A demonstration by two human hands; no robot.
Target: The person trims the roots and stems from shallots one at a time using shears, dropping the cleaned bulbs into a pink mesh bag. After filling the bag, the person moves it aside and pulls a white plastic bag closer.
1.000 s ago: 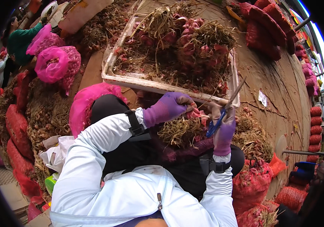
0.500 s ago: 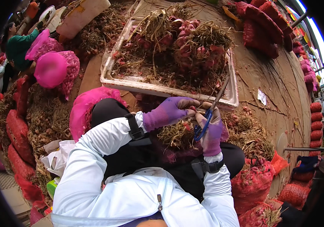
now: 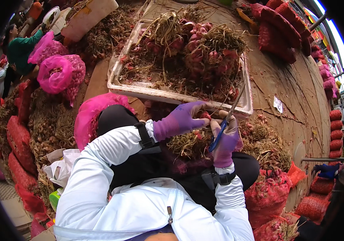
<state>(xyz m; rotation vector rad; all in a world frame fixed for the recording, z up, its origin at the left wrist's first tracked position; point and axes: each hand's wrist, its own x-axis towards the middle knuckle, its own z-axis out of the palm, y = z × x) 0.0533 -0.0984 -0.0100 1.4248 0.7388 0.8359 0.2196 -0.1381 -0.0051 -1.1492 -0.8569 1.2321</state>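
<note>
My left hand (image 3: 180, 119), in a purple glove with stained fingertips, pinches a small red shallot (image 3: 206, 115) above my lap. Close beside it, my right hand (image 3: 227, 135), gloved the same way, is closed round a pair of blue-handled scissors (image 3: 219, 135). The scissor blades point up and away, over the near right rim of a white foam tray (image 3: 152, 93). Inside that tray lie bunches of shallots (image 3: 196, 50) with dried tops, among loose skins and scraps. A bundle with dry stalks (image 3: 186, 145) rests between my legs, below both hands.
A pink mesh bag (image 3: 91, 116) leans at my left knee. More dried stalks (image 3: 266, 144) and a filled red mesh sack (image 3: 266, 193) are on my right. Other pink bags (image 3: 55, 74) stand at the left, near a person in green (image 3: 19, 50). Red sacks (image 3: 278, 36) lie far right.
My right hand has turned, so the scissors show edge-on and their handles look narrower. The shallot in my left fingers shows more plainly. At the left, a pink bag's puffed top has sunk.
</note>
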